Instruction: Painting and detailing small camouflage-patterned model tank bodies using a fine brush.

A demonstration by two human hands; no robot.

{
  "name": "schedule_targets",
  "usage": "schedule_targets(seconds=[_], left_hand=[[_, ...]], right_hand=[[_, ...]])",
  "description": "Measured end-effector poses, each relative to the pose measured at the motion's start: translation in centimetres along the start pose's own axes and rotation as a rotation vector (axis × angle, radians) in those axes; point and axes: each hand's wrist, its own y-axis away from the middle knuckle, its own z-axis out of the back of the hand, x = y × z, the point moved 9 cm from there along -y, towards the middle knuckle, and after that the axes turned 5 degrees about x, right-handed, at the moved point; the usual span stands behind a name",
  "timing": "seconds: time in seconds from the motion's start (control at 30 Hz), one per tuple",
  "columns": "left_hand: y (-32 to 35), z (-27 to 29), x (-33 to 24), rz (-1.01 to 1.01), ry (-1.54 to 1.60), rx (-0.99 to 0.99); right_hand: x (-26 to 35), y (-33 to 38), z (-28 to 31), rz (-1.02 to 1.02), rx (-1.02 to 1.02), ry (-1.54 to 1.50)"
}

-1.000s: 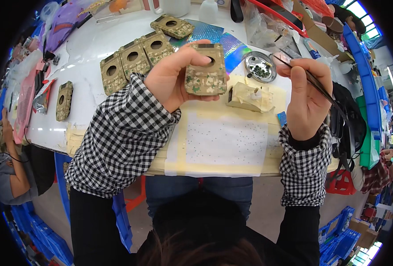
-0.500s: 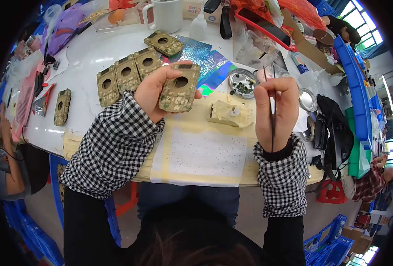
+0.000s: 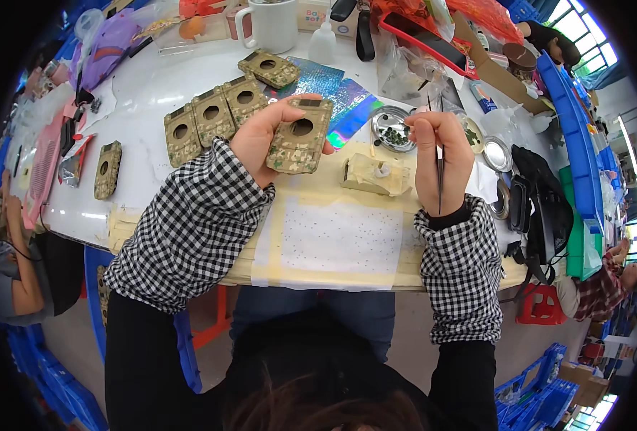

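In my left hand (image 3: 261,140) is a camouflage model tank hull (image 3: 298,144) with a round hole in its top, held above the table. My right hand (image 3: 444,154) pinches a pair of dark tweezers (image 3: 440,172), their tips pointing away from me. Just beyond that hand stands a round metal tin (image 3: 394,129) holding several small dark green parts. Between my hands a block wrapped in cream tape (image 3: 377,175) rests on the table, with a small pale lump on top. Behind my left hand lie several more hulls (image 3: 212,115), and one hull (image 3: 108,170) sits apart at the left.
A white sheet with small dots (image 3: 340,241) lies at the table's near edge. Shiny holographic sheets (image 3: 351,108), a white mug (image 3: 274,25), a dropper bottle (image 3: 322,43) and a red-cased phone (image 3: 430,44) are farther back. Round metal lids (image 3: 498,154) and a black bag (image 3: 545,194) are at the right.
The view has shifted slightly. My right hand has moved a little away from me, toward the tin, with the tweezers. My left hand keeps holding the hull, almost unchanged.
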Motion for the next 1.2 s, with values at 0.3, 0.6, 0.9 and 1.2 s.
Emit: schedule_targets(seconds=[0.3,0.6,0.9,1.2], left_hand=[[-0.3,0.0,0.6,0.029,0.026,0.097],[0.0,-0.4,0.4,0.022,0.009,0.028],[0.0,-0.7,0.5,0.02,0.078,0.045],[0.6,-1.3,0.8,0.023,0.157,0.051]], right_hand=[[2.7,-0.2,0.5,0.111,0.037,0.114],[2.8,-0.3,0.9,0.121,0.017,0.104],[4.0,-0.6,-0.7,0.197,0.204,0.247],[4.9,-0.4,-1.3,0.303,0.285,0.335]])
